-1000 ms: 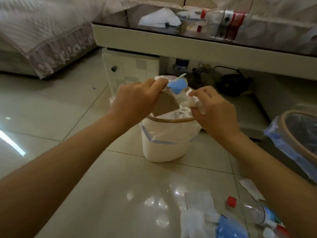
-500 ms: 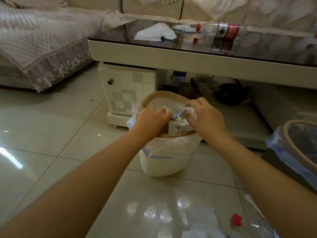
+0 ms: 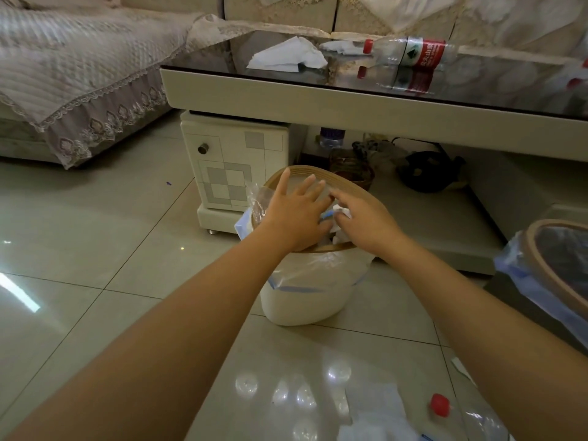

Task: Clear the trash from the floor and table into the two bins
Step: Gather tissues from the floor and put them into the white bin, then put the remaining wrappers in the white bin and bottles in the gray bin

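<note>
A white bin [image 3: 305,297] with a tan rim and a clear liner stands on the floor in front of me. My left hand [image 3: 296,211] hovers over its mouth with fingers spread and nothing in it. My right hand [image 3: 362,219] is beside it, fingers loose over crumpled white tissue and a blue scrap [image 3: 334,218] lying in the bin. A second bin [image 3: 560,268] with a bluish liner sits at the right edge. On the glass table [image 3: 318,100] lie a white tissue [image 3: 286,55] and a red-labelled plastic bottle [image 3: 410,54].
White papers [image 3: 372,409] and a red-capped bottle [image 3: 445,409] lie on the tiles near my right arm. A sofa with a lace cover [image 3: 79,74] fills the left. Under the table stand a drawer unit [image 3: 232,167] and dark clutter [image 3: 423,173].
Both hands dropped into the bin's mouth and opened, letting go of the brown card, blue scrap and tissue. The view rose, showing more of the table top.
</note>
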Available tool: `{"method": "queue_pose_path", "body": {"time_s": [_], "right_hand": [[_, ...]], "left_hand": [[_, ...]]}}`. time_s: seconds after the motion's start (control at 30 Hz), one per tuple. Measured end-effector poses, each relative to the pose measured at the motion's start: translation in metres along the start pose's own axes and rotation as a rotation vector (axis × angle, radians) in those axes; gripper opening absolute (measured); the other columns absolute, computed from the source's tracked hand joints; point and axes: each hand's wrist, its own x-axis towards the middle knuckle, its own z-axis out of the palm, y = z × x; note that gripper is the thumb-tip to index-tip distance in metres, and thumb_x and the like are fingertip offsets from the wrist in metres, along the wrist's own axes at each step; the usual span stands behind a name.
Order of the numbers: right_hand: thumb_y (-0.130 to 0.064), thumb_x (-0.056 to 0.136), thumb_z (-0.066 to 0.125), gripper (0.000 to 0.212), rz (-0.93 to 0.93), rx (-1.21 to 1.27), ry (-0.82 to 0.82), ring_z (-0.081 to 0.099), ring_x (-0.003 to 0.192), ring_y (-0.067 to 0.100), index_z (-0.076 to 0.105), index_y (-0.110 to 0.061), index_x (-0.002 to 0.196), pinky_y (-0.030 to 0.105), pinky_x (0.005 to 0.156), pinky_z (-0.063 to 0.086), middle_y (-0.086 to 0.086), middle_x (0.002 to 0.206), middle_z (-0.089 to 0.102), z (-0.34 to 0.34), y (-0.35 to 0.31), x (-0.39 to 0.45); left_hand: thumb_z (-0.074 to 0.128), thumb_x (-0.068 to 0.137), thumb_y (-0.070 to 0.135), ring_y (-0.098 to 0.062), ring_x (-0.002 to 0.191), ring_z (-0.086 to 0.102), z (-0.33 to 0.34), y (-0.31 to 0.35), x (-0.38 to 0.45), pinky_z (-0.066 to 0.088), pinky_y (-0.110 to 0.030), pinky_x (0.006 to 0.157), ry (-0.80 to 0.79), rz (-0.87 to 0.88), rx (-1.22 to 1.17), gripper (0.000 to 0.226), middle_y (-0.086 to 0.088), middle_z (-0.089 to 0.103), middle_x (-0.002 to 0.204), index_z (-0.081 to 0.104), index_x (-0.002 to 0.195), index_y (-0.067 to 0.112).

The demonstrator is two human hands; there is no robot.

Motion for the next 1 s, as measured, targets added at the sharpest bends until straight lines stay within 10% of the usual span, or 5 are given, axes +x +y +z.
{"method": "queue_pose_path", "body": {"time_s": [0.17, 0.5, 1.0], "right_hand": [[-0.035, 0.095, 0.045, 0.053, -0.014, -0.142, 0.112, 0.036, 0.135, 0.019, 0.030, -0.035, 0.145, 0.047, 0.113, 0.018, -0.003, 0.145, 0.044, -0.006, -0.009, -0.020], [-0.039, 0.093, 0.046, 0.048, -0.243, -0.319, 0.404, 0.039, 0.133, 0.021, 0.045, -0.022, 0.139, 0.051, 0.110, 0.026, 0.003, 0.143, 0.046, 0.016, -0.012, -0.111], [-0.044, 0.090, 0.046, 0.060, 0.038, -0.519, -0.021, 0.039, 0.134, 0.032, 0.034, -0.020, 0.144, 0.060, 0.103, 0.035, 0.011, 0.150, 0.037, 0.118, 0.085, -0.295]], "left_hand": [[0.020, 0.097, 0.056, -0.018, 0.147, 0.005, -0.007, 0.005, -0.020, -0.003, -0.053, 0.116, 0.129, -0.003, -0.041, 0.059, 0.002, 0.012, 0.159, 0.018, 0.150, 0.030], [0.029, 0.096, 0.057, -0.021, 0.145, 0.017, 0.010, 0.026, -0.108, 0.017, -0.051, 0.115, 0.430, -0.026, -0.082, 0.064, -0.004, 0.019, 0.158, 0.021, 0.151, 0.024], [0.028, 0.093, 0.058, -0.020, 0.145, 0.017, 0.107, 0.162, -0.198, 0.017, -0.049, 0.114, 0.097, 0.121, -0.262, 0.069, -0.004, 0.017, 0.158, 0.018, 0.151, 0.021]]}}
